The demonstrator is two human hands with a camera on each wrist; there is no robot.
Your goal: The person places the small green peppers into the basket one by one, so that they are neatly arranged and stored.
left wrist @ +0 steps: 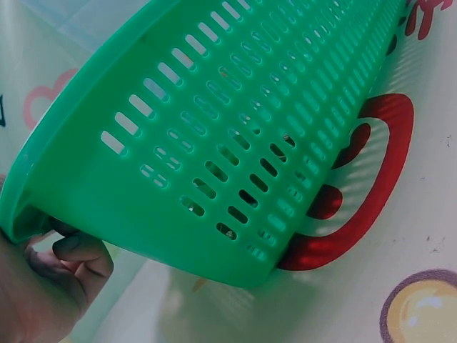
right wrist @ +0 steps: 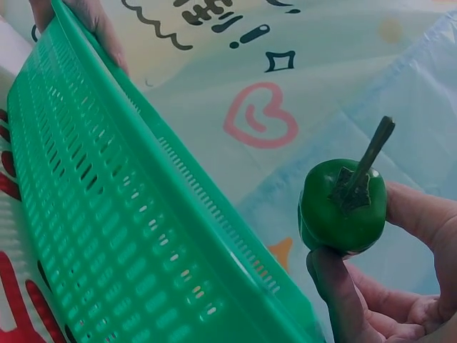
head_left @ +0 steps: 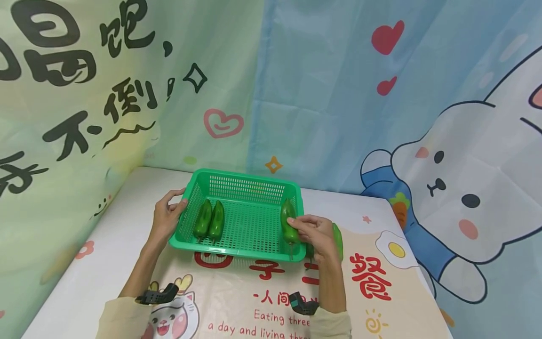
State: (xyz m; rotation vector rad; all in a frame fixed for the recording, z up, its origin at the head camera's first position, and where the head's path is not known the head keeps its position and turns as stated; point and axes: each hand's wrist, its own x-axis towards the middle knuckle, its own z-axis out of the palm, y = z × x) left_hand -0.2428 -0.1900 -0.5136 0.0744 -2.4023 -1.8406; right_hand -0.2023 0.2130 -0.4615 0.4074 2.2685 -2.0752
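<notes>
A green plastic basket [head_left: 250, 256] with slotted walls stands on the table. My left hand [head_left: 166, 217] grips its left end at the rim, and in the left wrist view the curled fingers [left wrist: 91, 264] show beneath that rim. Between thumb and fingers, my right hand [head_left: 317, 235] pinches a green pepper [head_left: 289, 223] over the basket's right end. The right wrist view shows this pepper [right wrist: 343, 214] stem-first, above the rim. Two more green peppers, one [head_left: 203, 219] beside the other [head_left: 217, 221], lie in the left part of the basket.
Right of the basket, another green pepper [head_left: 338, 241] is partly hidden behind my right hand. A printed mat [head_left: 237, 301] covers the front of the white table [head_left: 127, 212]. Printed curtains [head_left: 296, 117] hang close behind the basket.
</notes>
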